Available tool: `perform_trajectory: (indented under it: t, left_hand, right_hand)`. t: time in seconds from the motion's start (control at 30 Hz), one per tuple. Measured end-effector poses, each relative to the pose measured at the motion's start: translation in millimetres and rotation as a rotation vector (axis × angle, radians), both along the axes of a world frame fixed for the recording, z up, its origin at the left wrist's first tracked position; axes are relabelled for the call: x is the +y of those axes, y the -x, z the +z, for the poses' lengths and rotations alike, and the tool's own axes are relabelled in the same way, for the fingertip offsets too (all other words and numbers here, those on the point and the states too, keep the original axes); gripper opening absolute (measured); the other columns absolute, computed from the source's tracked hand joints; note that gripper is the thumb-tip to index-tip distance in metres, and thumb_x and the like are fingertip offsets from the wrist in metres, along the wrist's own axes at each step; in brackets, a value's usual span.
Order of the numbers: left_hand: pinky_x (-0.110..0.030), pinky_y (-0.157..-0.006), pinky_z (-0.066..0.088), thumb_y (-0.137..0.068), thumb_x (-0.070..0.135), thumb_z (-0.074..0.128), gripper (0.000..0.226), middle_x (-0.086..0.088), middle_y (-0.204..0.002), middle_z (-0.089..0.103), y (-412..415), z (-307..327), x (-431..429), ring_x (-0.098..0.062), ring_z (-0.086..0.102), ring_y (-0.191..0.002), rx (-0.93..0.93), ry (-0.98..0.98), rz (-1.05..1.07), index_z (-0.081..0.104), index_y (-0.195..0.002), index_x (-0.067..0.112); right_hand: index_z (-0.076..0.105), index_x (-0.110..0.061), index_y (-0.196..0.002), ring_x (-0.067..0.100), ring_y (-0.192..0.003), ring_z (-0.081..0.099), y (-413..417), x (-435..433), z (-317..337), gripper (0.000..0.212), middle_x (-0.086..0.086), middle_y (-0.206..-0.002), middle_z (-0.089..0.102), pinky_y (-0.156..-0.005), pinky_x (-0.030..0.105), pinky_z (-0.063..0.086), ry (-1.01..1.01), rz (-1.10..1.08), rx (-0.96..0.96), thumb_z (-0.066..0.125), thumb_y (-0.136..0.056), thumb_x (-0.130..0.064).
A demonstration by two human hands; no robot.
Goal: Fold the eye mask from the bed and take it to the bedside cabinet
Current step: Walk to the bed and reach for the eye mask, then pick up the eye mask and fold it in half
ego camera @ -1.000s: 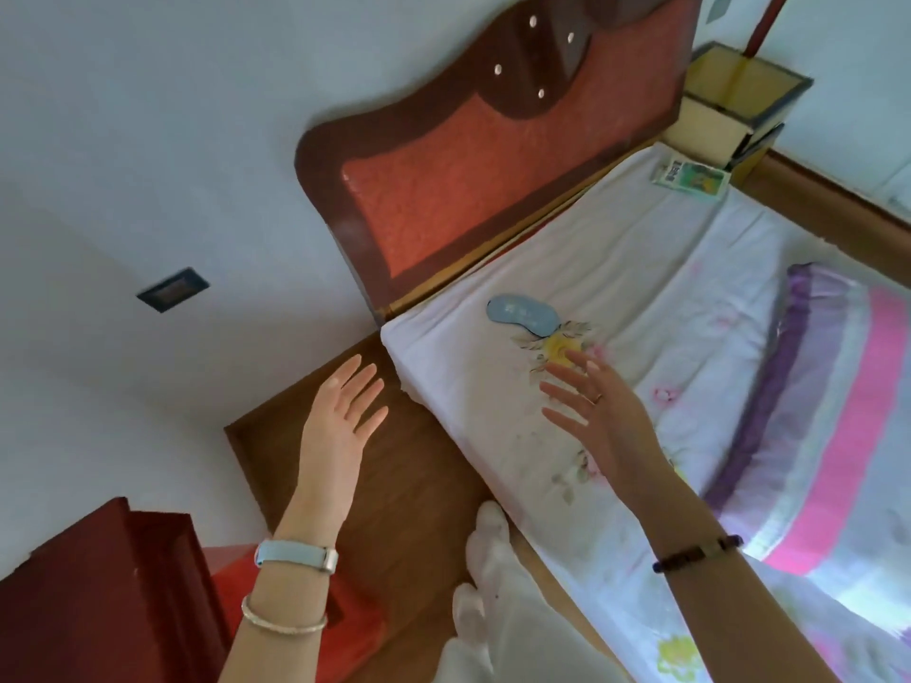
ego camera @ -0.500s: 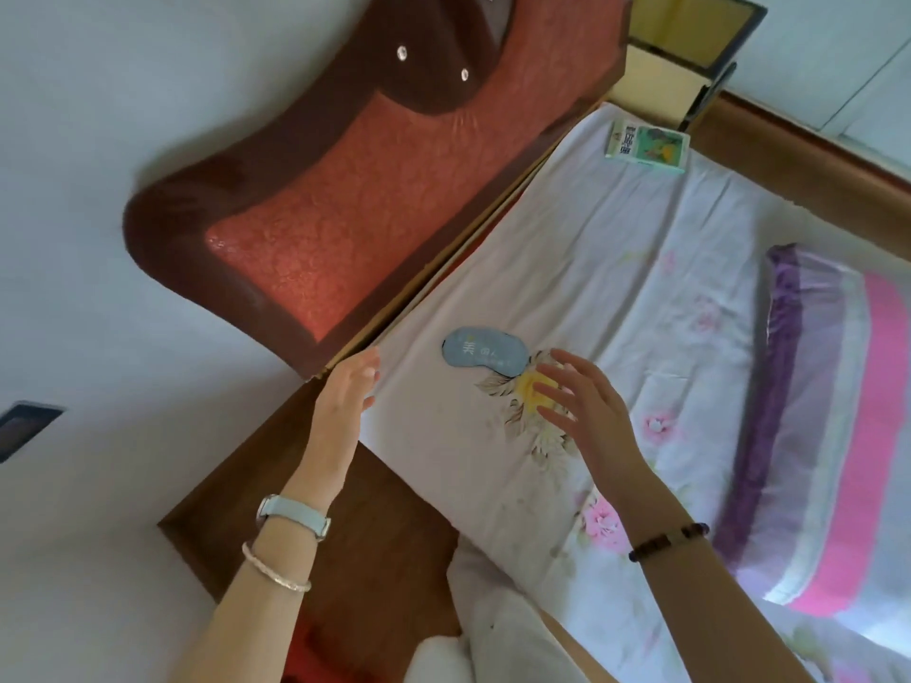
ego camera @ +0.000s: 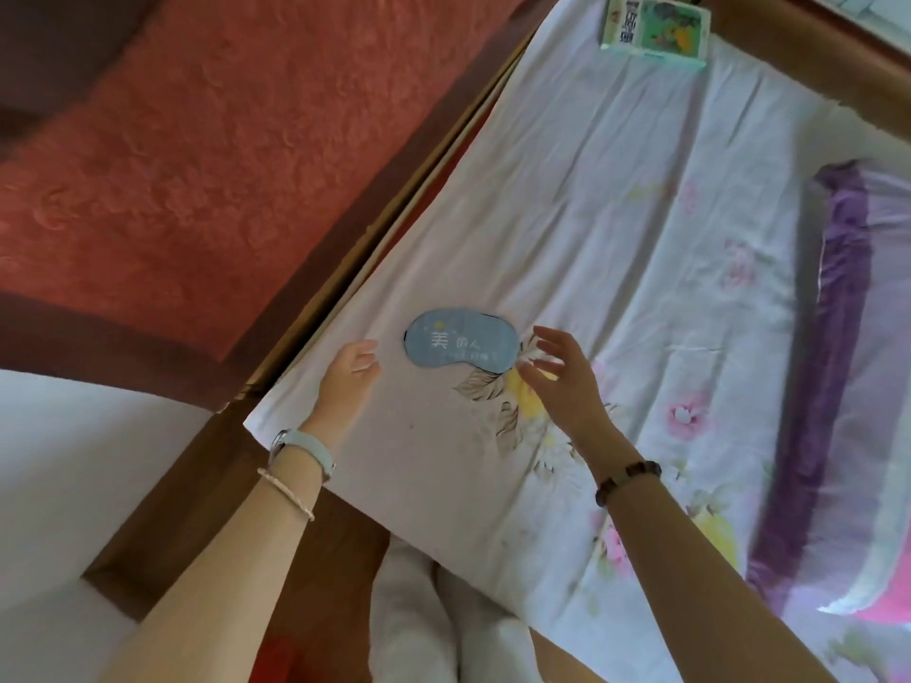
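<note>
The flat, blue-grey fabric eye mask [ego camera: 461, 345] with pale lettering lies unfolded on the white flower-printed bed sheet [ego camera: 616, 229], close to the edge of the mattress that meets the headboard. My left hand [ego camera: 347, 374] is just beside its left end, fingers loosely curled and empty, not quite touching the cloth as far as I can see. My right hand [ego camera: 562, 377] hovers at the mask's right end with its fingers spread wide, holding nothing; its fingertips are near the mask's edge, above a printed yellow flower. The mask sits between my two hands, which are apart from each other.

On my left wrist I wear a pale blue watch band [ego camera: 308, 453] and a thin bracelet; on my right wrist, a dark beaded bracelet [ego camera: 626, 480]. The red padded headboard with its dark brown wooden frame [ego camera: 207, 155] rises to the left of the sheet. At the far corner of the bed lies a green and white printed packet [ego camera: 655, 29], well apart from the mask. A purple, white and pink striped quilt [ego camera: 838, 337] is bunched along the right side.
</note>
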State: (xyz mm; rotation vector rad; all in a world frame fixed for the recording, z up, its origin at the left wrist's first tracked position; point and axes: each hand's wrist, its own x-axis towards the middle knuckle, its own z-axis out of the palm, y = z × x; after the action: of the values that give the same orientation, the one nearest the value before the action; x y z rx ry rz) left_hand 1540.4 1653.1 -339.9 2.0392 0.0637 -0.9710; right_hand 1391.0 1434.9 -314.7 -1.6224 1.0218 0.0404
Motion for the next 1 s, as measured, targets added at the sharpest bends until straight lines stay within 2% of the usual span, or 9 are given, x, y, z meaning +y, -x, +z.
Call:
perform_trajectory:
  t: [0.23,0.33,0.37,0.43,0.5,0.6,0.7,0.83,1.0]
  left_hand:
    - [-0.049,-0.104,0.046,-0.095,0.011,0.051,0.037,-0.016,-0.13,0.059,-26.1,-101.3,-47.1,-0.038,0.057,-0.12,0.028,-0.058,0.067,0.052,-0.132,0.011]
    - [-0.04,-0.099,0.05,-0.091,0.008,0.056,0.035,-0.012,-0.123,0.066,-27.2,-133.0,-57.2,-0.03,0.063,-0.111,-0.03,-0.086,0.114,0.058,-0.125,0.009]
    - [-0.034,-0.095,0.05,-0.09,0.007,0.058,0.033,-0.01,-0.12,0.067,-27.2,-140.1,-58.3,-0.024,0.063,-0.107,-0.058,-0.087,0.132,0.06,-0.123,0.008]
    - [-0.028,-0.091,0.048,-0.089,0.007,0.061,0.032,-0.006,-0.114,0.066,-27.8,-149.5,-59.2,-0.018,0.061,-0.1,-0.085,-0.068,0.163,0.062,-0.121,0.008]
    - [-0.034,-0.095,0.051,-0.088,0.007,0.064,0.03,-0.005,-0.108,0.066,-27.9,-154.8,-59.1,-0.02,0.063,-0.1,-0.059,-0.028,0.205,0.064,-0.118,0.008]
    - [-0.044,-0.097,0.053,-0.088,0.007,0.066,0.021,-0.007,-0.098,0.069,-28.8,-156.4,-59.2,-0.029,0.067,-0.103,-0.012,-0.006,0.239,0.069,-0.109,0.007]
    - [-0.044,-0.097,0.053,-0.09,0.013,0.066,0.017,-0.01,-0.104,0.068,-30.2,-149.7,-60.9,-0.028,0.065,-0.103,-0.001,0.013,0.238,0.065,-0.107,0.009]
    - [-0.034,-0.091,0.053,-0.095,0.021,0.059,0.018,-0.008,-0.113,0.064,-30.6,-120.1,-64.7,-0.022,0.062,-0.106,-0.002,0.107,0.206,0.055,-0.11,0.012]
    - [-0.021,-0.076,0.056,-0.097,0.025,0.056,0.012,0.002,-0.104,0.069,-29.1,-49.0,-60.9,-0.007,0.07,-0.094,0.025,0.374,0.232,0.053,-0.107,0.019]
  right_hand:
    - [0.05,-0.014,-0.136,0.019,-0.105,0.058,-19.4,-5.0,-105.4,0.054,0.0,-0.126,0.053,-0.085,0.029,0.048,-0.049,-0.176,0.055,0.072,-0.087,-0.015]
    - [0.05,-0.013,-0.135,0.01,-0.094,0.064,-25.9,-2.5,-134.4,0.054,-0.004,-0.117,0.057,-0.072,0.015,0.051,-0.051,-0.195,0.052,0.072,-0.086,-0.013]
    - [0.05,-0.012,-0.134,0.011,-0.095,0.065,-27.5,-1.6,-142.1,0.052,-0.002,-0.116,0.059,-0.072,0.016,0.052,-0.039,-0.202,0.053,0.072,-0.086,-0.012]
    - [0.053,-0.01,-0.132,0.02,-0.104,0.066,-30.3,-0.7,-153.3,0.05,0.003,-0.119,0.063,-0.085,0.031,0.055,-0.006,-0.217,0.06,0.072,-0.085,-0.011]
    - [0.054,-0.008,-0.131,0.023,-0.106,0.066,-33.4,-1.1,-158.6,0.05,0.006,-0.119,0.066,-0.094,0.038,0.054,-0.018,-0.251,0.067,0.072,-0.085,-0.013]
    - [0.06,-0.005,-0.127,0.021,-0.1,0.07,-37.5,-1.4,-159.5,0.042,0.008,-0.111,0.073,-0.092,0.037,0.057,-0.069,-0.278,0.077,0.07,-0.087,-0.014]
    - [0.071,-0.005,-0.107,0.024,-0.089,0.071,-39.9,-0.2,-153.7,0.021,0.011,-0.094,0.076,-0.085,0.038,0.058,-0.01,-0.254,0.094,0.066,-0.089,-0.013]
    - [0.071,-0.007,-0.098,0.018,-0.082,0.067,-39.9,3.0,-131.2,0.013,0.005,-0.086,0.072,-0.072,0.025,0.053,0.019,-0.238,0.062,0.062,-0.091,-0.015]
    - [0.068,-0.008,-0.1,0.018,-0.078,0.063,-33.3,4.5,-71.9,0.012,0.008,-0.087,0.07,-0.075,0.033,0.052,0.02,-0.287,-0.025,0.061,-0.092,-0.014]
